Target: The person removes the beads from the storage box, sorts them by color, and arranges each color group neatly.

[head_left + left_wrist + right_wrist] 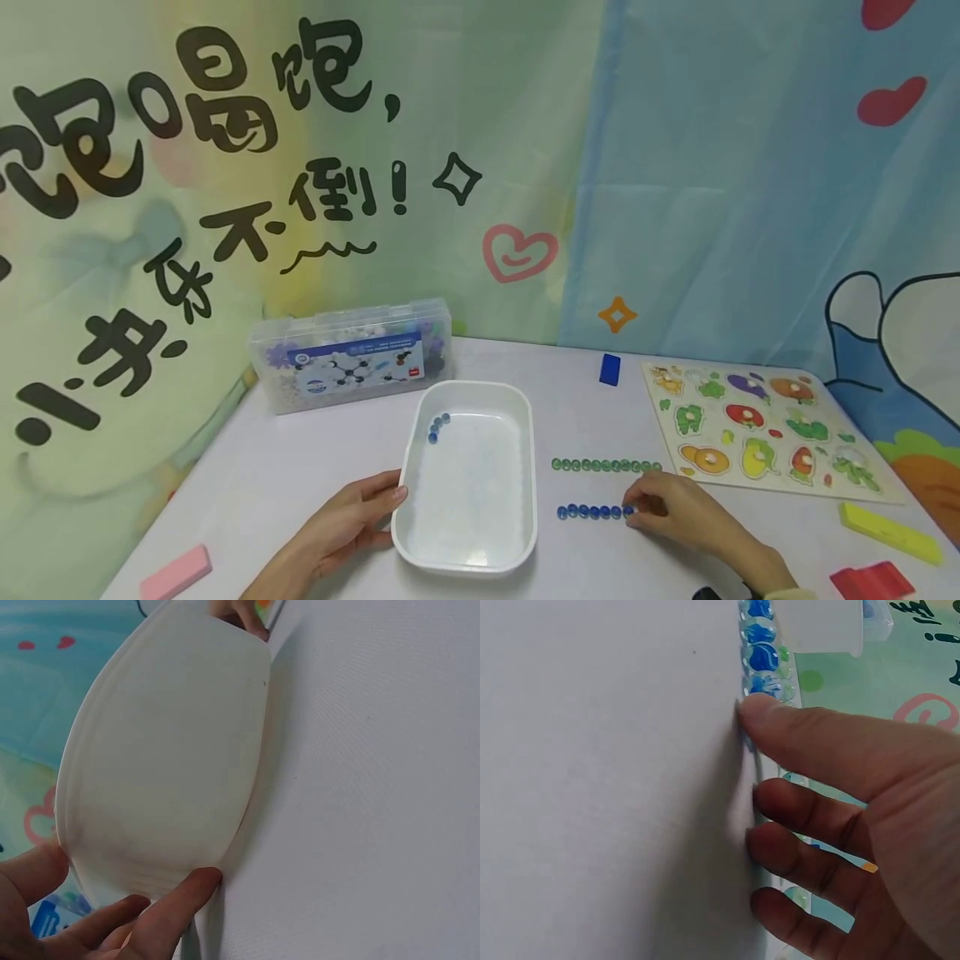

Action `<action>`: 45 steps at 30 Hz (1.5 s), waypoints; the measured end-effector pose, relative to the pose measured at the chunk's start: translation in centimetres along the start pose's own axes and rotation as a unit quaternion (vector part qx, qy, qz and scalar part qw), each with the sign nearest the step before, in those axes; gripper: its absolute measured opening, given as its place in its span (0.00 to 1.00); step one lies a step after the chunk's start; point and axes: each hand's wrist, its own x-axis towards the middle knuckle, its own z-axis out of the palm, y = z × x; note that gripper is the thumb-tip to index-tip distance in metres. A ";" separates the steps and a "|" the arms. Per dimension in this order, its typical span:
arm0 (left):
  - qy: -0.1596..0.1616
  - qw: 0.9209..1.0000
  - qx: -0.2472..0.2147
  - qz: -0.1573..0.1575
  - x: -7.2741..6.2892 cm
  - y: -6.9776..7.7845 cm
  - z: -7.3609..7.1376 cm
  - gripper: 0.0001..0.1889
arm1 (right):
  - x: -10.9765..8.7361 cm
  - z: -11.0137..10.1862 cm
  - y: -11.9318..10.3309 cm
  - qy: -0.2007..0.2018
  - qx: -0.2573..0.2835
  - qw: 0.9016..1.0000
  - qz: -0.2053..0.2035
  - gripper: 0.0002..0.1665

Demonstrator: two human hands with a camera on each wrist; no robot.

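Observation:
A white rectangular tray (480,500) stands in the middle of the table. My left hand (345,521) grips its left side, the thumb near the rim and the fingers against the outer wall. Several blue marbles (433,437) lie inside at the tray's far left. To the right of the tray, a row of blue marbles (583,512) runs sideways across the table. My right hand (686,510) pinches the marble (628,511) at that row's right end; its fingertips partly hide it. Behind runs a parallel row of green marbles (606,465). Swirled blue marbles (762,657) show beyond the thumb in the right wrist view.
A clear plastic case (352,354) stands at the back left. A vegetable puzzle board (772,429) lies at the right, with a blue block (610,369) behind. Yellow (891,533) and red (872,581) blocks lie front right, a pink block (177,572) front left.

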 end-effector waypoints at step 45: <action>-0.013 1.000 -0.011 0.016 -0.1 -0.2 -0.1 0.37 | 8.9 -2.4 -11.4 0.059 -0.004 0.982 -0.177 0.12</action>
